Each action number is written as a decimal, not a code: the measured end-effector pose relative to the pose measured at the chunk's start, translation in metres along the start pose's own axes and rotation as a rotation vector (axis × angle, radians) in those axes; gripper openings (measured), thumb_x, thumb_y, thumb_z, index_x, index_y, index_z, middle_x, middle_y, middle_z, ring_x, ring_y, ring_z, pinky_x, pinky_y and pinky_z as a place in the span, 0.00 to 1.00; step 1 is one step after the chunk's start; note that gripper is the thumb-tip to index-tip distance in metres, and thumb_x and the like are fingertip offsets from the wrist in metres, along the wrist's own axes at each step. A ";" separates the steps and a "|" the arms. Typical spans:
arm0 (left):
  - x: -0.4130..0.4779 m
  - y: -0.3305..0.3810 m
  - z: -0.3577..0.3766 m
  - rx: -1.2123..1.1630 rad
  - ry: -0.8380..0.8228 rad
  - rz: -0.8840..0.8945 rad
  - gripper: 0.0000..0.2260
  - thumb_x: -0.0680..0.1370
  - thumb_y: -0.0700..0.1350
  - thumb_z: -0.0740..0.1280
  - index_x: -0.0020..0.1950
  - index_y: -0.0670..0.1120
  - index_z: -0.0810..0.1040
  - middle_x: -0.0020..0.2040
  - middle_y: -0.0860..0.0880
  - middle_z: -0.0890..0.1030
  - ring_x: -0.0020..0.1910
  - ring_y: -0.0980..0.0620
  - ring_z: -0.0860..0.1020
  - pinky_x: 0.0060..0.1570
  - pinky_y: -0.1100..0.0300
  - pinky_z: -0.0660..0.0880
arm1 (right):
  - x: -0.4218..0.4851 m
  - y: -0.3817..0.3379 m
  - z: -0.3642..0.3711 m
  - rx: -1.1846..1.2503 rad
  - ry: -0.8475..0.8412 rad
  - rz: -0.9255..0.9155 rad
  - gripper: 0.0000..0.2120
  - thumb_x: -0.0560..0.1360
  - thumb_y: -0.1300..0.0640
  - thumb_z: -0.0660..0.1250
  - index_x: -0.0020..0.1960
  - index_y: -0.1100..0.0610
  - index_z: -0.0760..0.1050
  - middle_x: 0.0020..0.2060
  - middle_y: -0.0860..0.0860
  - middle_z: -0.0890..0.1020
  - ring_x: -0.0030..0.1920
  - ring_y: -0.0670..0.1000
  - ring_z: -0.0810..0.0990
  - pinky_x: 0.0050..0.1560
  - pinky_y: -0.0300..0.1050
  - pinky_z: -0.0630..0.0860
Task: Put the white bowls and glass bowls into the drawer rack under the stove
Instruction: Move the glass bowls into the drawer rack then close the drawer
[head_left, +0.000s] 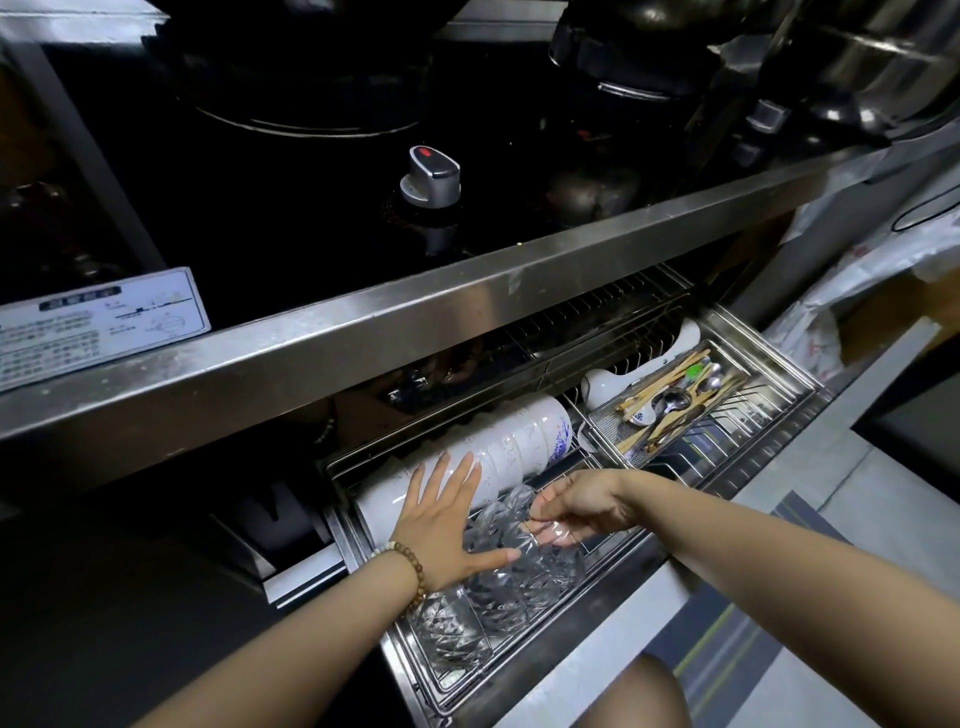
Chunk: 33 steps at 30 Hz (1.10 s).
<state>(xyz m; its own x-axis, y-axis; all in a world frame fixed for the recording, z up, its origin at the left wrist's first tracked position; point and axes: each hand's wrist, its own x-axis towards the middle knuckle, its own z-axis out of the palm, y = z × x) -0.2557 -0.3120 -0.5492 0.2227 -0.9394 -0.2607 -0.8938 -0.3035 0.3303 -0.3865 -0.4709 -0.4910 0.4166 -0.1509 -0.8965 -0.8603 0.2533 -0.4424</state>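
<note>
Under the stove's steel front edge (363, 332), the far part of the drawer rack (613, 525) sinks into shadow, and its wires there are hard to make out. White bowls (519, 441) lie stacked on their sides in the rack; glass bowls (493, 587) lie in a row nearer the camera. The left hand (447, 514) rests flat, fingers spread, across both kinds. The right hand (576, 506) pinches a glass bowl's rim (fingers partly blurred behind glass). A cutlery tray (670, 410) sits to the right; a knob (431, 174) stands on the dark stovetop.
</note>
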 end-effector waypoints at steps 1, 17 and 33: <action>0.000 0.000 0.000 -0.001 -0.001 -0.001 0.52 0.62 0.80 0.47 0.75 0.51 0.35 0.71 0.57 0.31 0.73 0.51 0.30 0.68 0.51 0.26 | 0.000 0.000 -0.001 -0.013 0.002 -0.006 0.11 0.80 0.65 0.58 0.41 0.59 0.74 0.28 0.48 0.83 0.28 0.41 0.82 0.32 0.33 0.77; -0.005 0.008 -0.011 -0.034 -0.028 -0.011 0.48 0.67 0.75 0.53 0.77 0.49 0.43 0.78 0.51 0.42 0.76 0.50 0.37 0.70 0.50 0.31 | -0.017 -0.004 0.002 -0.506 0.306 -0.249 0.06 0.73 0.58 0.70 0.47 0.58 0.75 0.41 0.51 0.81 0.44 0.49 0.80 0.54 0.46 0.78; -0.074 0.057 -0.177 -0.112 0.396 0.296 0.24 0.77 0.59 0.59 0.71 0.54 0.63 0.68 0.55 0.71 0.65 0.55 0.69 0.63 0.57 0.68 | -0.165 -0.008 0.035 -0.653 0.971 -0.921 0.24 0.76 0.46 0.63 0.71 0.44 0.64 0.75 0.41 0.58 0.72 0.43 0.62 0.69 0.41 0.60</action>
<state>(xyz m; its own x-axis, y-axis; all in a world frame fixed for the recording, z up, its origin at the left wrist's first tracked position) -0.2545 -0.2883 -0.3502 0.1162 -0.9696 0.2153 -0.8986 -0.0103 0.4387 -0.4381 -0.4143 -0.3403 0.7463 -0.6443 0.1670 -0.4958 -0.7055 -0.5065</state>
